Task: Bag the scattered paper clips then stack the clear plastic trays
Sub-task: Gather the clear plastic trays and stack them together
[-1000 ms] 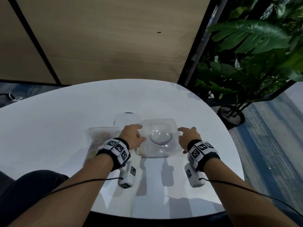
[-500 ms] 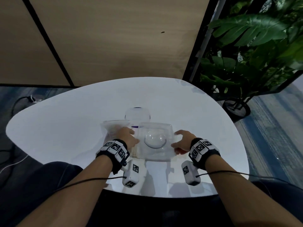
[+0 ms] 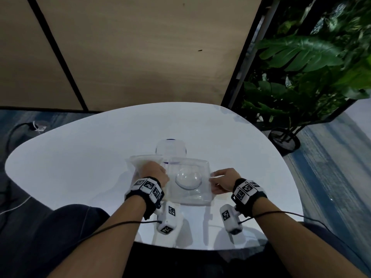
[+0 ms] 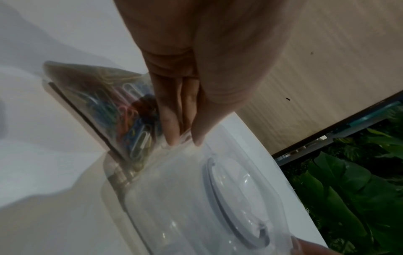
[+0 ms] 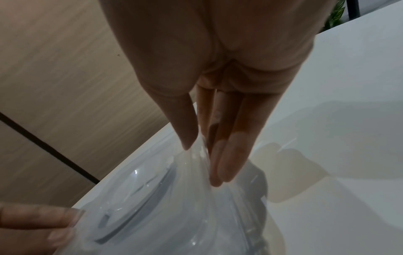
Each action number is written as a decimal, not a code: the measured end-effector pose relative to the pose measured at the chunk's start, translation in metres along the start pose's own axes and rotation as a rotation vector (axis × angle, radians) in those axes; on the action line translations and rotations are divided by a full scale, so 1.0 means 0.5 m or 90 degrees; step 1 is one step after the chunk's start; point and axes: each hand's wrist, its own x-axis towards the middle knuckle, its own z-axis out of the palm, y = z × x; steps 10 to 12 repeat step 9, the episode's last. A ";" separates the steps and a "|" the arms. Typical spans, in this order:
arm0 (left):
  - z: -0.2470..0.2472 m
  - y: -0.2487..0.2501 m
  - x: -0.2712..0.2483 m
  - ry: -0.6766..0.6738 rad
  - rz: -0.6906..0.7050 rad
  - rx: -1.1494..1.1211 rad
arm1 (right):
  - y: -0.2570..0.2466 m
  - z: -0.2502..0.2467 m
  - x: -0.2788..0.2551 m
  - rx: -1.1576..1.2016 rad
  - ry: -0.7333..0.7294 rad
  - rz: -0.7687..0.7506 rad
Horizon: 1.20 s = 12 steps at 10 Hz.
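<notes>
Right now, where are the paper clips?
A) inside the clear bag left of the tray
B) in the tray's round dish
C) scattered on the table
A: the coloured paper clips show through the clear bag, which lies beside the clear tray by the left hand.

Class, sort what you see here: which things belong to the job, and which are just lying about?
Part of the job:
clear tray, held by left hand and right hand
second tray
bag of paper clips

Just there:
table
plant
floor cable
</notes>
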 end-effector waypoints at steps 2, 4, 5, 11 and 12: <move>0.031 0.018 -0.007 0.038 0.041 -0.026 | -0.013 -0.010 0.006 -0.045 0.065 -0.033; 0.038 0.032 0.015 0.074 0.049 -0.015 | -0.037 0.005 0.017 -0.362 0.144 -0.131; 0.034 0.045 0.037 0.045 0.030 -0.004 | -0.054 -0.015 0.041 -0.377 0.107 -0.095; -0.031 0.132 0.057 -0.041 -0.051 -0.032 | -0.277 -0.089 0.033 -0.581 -0.021 -0.032; -0.031 0.132 0.057 -0.041 -0.051 -0.032 | -0.277 -0.089 0.033 -0.581 -0.021 -0.032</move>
